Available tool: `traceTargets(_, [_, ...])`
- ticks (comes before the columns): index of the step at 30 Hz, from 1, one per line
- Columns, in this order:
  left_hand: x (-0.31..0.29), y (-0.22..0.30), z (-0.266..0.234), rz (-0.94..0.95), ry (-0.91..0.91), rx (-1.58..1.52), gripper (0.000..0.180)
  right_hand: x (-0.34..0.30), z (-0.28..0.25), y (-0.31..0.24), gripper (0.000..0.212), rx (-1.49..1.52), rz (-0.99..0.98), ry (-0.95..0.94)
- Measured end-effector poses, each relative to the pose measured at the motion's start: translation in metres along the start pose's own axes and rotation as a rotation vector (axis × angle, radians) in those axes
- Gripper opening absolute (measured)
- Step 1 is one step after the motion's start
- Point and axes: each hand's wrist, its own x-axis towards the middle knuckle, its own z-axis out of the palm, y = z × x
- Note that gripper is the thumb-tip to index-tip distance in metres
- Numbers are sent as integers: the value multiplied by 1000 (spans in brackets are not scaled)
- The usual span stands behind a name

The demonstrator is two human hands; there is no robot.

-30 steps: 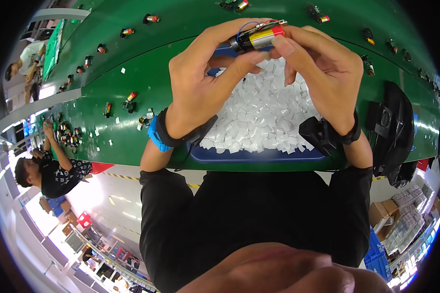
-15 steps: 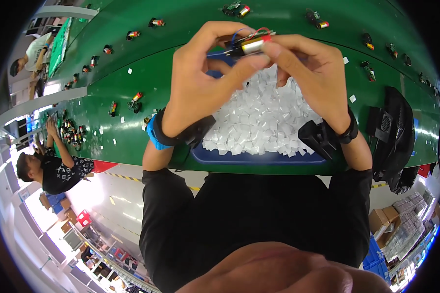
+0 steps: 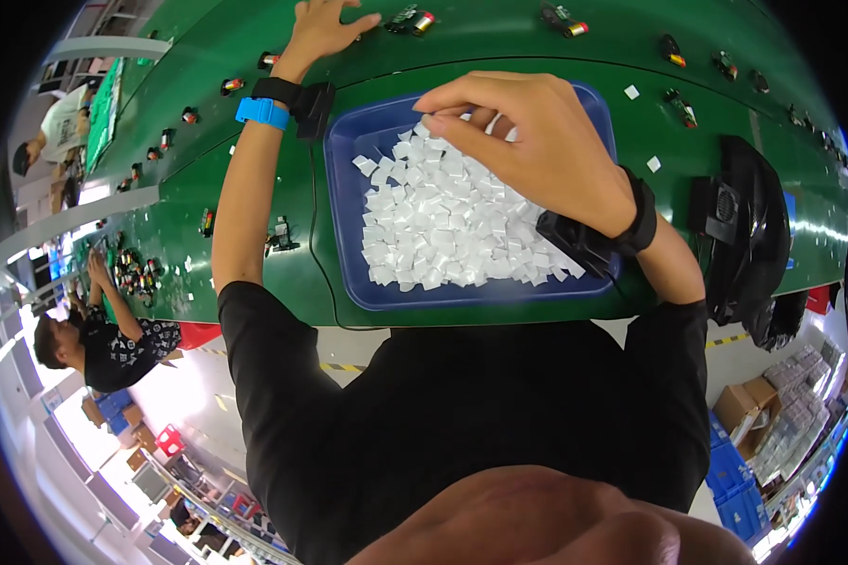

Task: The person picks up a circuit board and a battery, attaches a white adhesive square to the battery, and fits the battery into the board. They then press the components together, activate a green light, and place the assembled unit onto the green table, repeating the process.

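Observation:
My left hand (image 3: 325, 33) is stretched out over the far part of the green table, at the upper edge of the view. Its fingers are spread, and nothing shows between them. Just to its right lies a small battery-and-circuit-board assembly (image 3: 412, 20). My right hand (image 3: 537, 141) hovers above a blue tray (image 3: 341, 231), thumb and forefinger pinched together at the tray's far side. What the pinch holds, if anything, is too small to make out. Small white square pieces (image 3: 452, 221) fill the tray in a loose heap.
More battery assemblies (image 3: 565, 21) lie in a row along the far table. A black plastic bag (image 3: 754, 226) and a black box-shaped device (image 3: 713, 209) sit at right. A cable (image 3: 313, 226) runs left of the tray. A co-worker (image 3: 104, 339) handles a pile of assemblies at far left.
Both hands were together holding a battery assembly above the tray; they have parted. The left has reached far and left without it, and the right has come lower over the white pieces.

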Motion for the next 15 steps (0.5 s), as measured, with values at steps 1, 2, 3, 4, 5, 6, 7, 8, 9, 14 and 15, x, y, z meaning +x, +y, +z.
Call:
traceTargets(1, [10, 20, -14, 86, 17, -94, 29, -1, 1, 3, 18, -40, -20, -2])
traceTargets(2, [23, 40, -28, 171, 38, -188, 28, 0, 0, 7, 18, -83, -41, -3])
traceTargets(3, [32, 51, -36, 256, 59, -280, 26, 1, -2, 10, 17, -126, -63, -6])
traceTargets(4, [33, 52, -40, 256, 59, -282, 26, 0, -3, 10, 17, -127, -61, -7])
traceTargets(5, [33, 54, -45, 164, -47, -423, 25, 0, -3, 10, 17, -137, -65, 0])
traceTargets(6, [33, 56, -50, 71, -154, -561, 25, 1, -4, 10, 17, -146, -69, 6])
traceTargets(7, [33, 57, -54, -25, -262, -698, 25, 1, -4, 11, 17, -155, -72, 12])
traceTargets(8, [28, 59, -59, -27, -264, -700, 25, 4, -4, 13, 17, -154, -70, 10])
traceTargets(9, [24, 77, -89, -6, -160, -842, 26, 7, -5, 18, 17, -229, -135, 133])
traceTargets(14, [-5, 126, -189, -107, 42, -1196, 24, 20, -27, 7, 27, -605, -356, 323])
traceTargets(15, [-16, 127, -188, -146, 26, -1170, 24, 21, -31, 5, 33, -714, -390, 297])
